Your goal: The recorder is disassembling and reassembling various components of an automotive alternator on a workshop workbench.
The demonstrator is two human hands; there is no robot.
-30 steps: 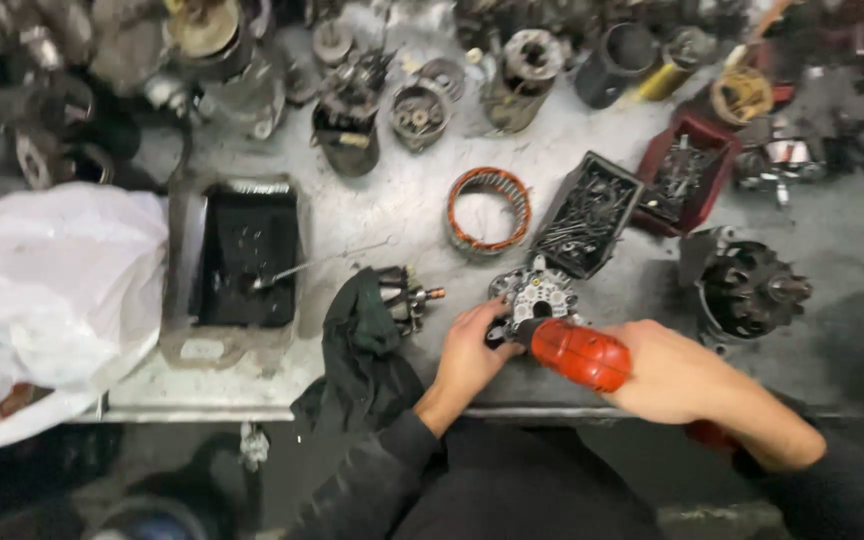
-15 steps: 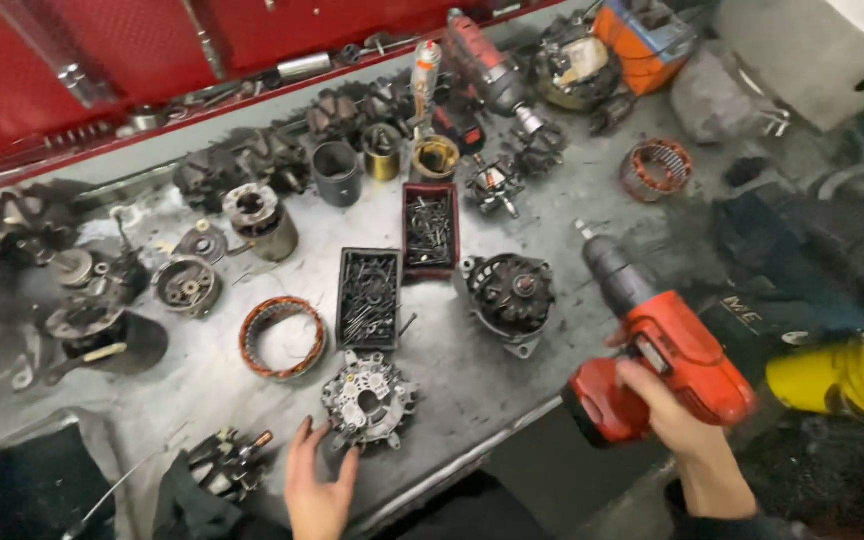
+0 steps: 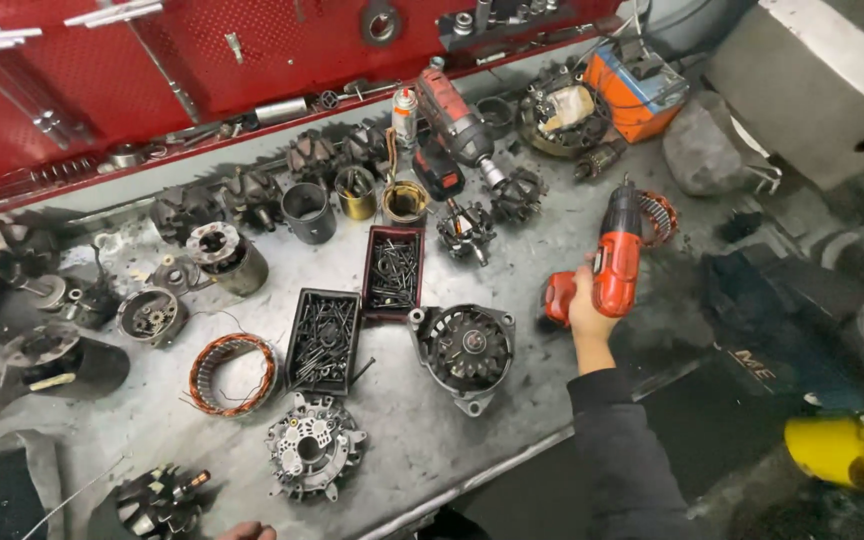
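Dark, probably black long sleeve (image 3: 617, 450) covers the right forearm.

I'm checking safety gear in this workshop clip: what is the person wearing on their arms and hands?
The right hand is bare, with no glove. A dark long sleeve covers the arm to the wrist. Only the fingertips of the left hand show at the bottom edge, also bare.

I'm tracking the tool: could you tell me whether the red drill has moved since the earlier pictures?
Yes. The red drill, gripped by the right hand, went from the bench's near edge by the alternator housing rightward and farther back.

left hand (image 3: 247, 531) cut off by bottom edge, yellow object (image 3: 852, 452) cropped at right
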